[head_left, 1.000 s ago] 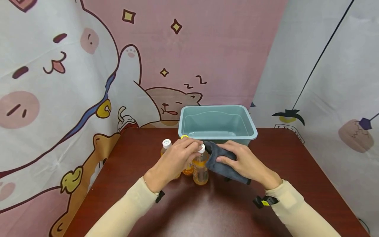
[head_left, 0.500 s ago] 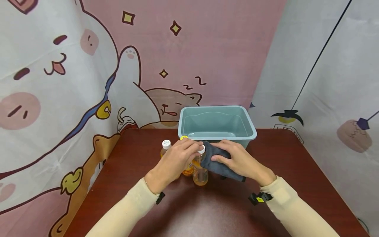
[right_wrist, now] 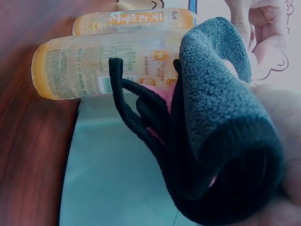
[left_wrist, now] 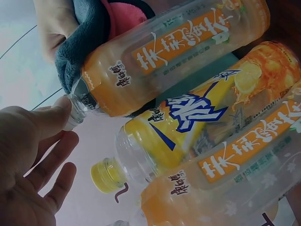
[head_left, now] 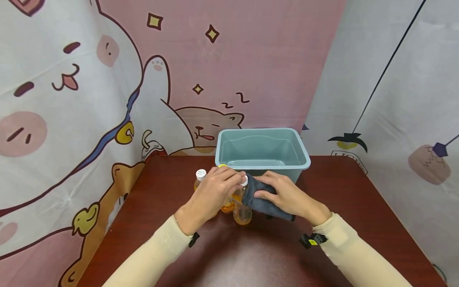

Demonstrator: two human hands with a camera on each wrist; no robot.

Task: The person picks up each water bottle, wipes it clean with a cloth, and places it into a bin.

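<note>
Three drink bottles stand close together on the table. My left hand (head_left: 215, 189) pinches the white cap of the rightmost bottle (head_left: 242, 215), thumb and fingertips at its rim. That bottle has an orange label (left_wrist: 183, 44) in the left wrist view. My right hand (head_left: 290, 196) grips a folded dark grey cloth (head_left: 267, 204) and holds it against the bottle's shoulder and neck. Pink shows on the cloth's inner side, with black edging, in the wrist views. Beside this bottle is one with a yellow cap (left_wrist: 106, 175); then comes another orange-labelled bottle (left_wrist: 225, 174), partly behind my left hand in the head view.
A light blue-green plastic tub (head_left: 263, 164) stands at the back of the dark red-brown table (head_left: 161, 247), just behind the bottles. A cartoon-printed curtain (head_left: 279, 59) hangs behind and beside the table. Black straps with small devices (head_left: 312, 240) are on both wrists.
My right hand has moved a little left with the cloth, bringing it over the bottle's neck and shoulder. The left hand keeps its hold on the cap.
</note>
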